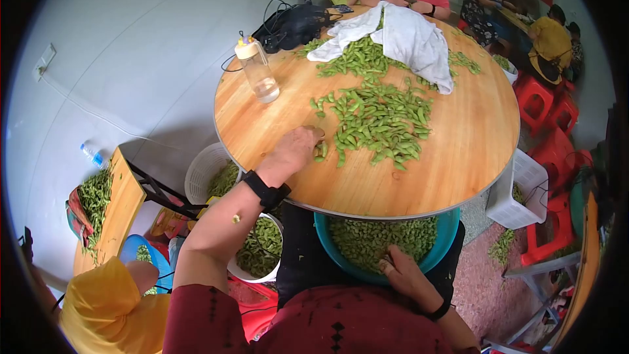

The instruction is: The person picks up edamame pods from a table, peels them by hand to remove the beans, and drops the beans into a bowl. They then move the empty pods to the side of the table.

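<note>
My left hand [301, 147] rests at the near left part of the round wooden table [275, 118], its fingers curled beside a few green pods [320, 151]; what they hold, if anything, is hidden. A larger spread of green pods [380, 121] lies just to its right. Below the table edge, my right hand [400, 269] is over a teal basin [319, 229] filled with small green pieces [367, 239]. Its thumb and fingers are pinched together, and anything between them is too small to name.
A bottle [259, 72], a white cloth [416, 39] and a black bag [295, 26] are on the table. A white bucket [278, 269] stands left of the basin, a white crate [524, 190] at right. Several people sit nearby, one in yellow [108, 301] at lower left.
</note>
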`<act>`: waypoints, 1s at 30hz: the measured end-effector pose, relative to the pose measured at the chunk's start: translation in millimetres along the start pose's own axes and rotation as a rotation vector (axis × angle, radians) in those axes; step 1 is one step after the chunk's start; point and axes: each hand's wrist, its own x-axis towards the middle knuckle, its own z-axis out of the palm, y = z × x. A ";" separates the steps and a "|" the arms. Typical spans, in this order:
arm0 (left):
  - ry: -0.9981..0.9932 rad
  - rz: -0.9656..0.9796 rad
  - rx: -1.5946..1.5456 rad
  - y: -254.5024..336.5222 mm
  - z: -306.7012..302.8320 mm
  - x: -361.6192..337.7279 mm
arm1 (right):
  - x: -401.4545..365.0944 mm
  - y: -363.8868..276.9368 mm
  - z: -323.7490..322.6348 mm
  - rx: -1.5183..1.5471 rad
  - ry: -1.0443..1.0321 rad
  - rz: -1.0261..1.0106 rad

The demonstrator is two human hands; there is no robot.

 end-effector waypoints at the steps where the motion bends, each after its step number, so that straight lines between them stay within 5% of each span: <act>1: 0.068 0.025 -0.024 2.4 -1.2 -2.5 | -2.4 0.9 -0.2 0.017 0.024 -0.019; 5: 0.309 0.050 -0.251 30.9 -17.2 -19.0 | -5.1 -22.8 -10.7 0.065 0.030 -0.028; 11: 0.270 -0.100 -0.447 42.0 -44.5 -70.4 | -3.7 -33.0 -14.8 0.119 0.025 -0.121; 13: 0.079 -0.296 0.065 25.9 -64.6 -97.2 | -7.4 -21.2 -11.4 0.106 0.057 -0.101; 17: 0.120 -0.383 0.283 1.9 -55.9 -110.5 | -5.3 -16.6 -6.3 0.054 0.039 -0.092; 19: 0.194 -0.044 0.026 -6.2 -39.8 -92.4 | -2.0 -22.9 -1.1 0.136 -0.008 -0.095; 22: 0.271 0.129 -0.049 -10.6 -12.3 -58.0 | 0.0 -29.2 2.0 0.087 -0.011 -0.132; 26: 0.158 0.143 -0.021 -10.6 -0.1 -41.4 | -7.3 -27.2 0.2 0.129 0.028 -0.138; 28: 0.083 -0.009 -0.034 -2.8 -4.5 -39.7 | -12.2 -32.6 -7.4 0.108 -0.004 -0.002; 30: 0.164 0.030 -0.010 6.7 -7.1 -41.1 | -11.4 -31.8 -7.1 0.094 0.040 -0.079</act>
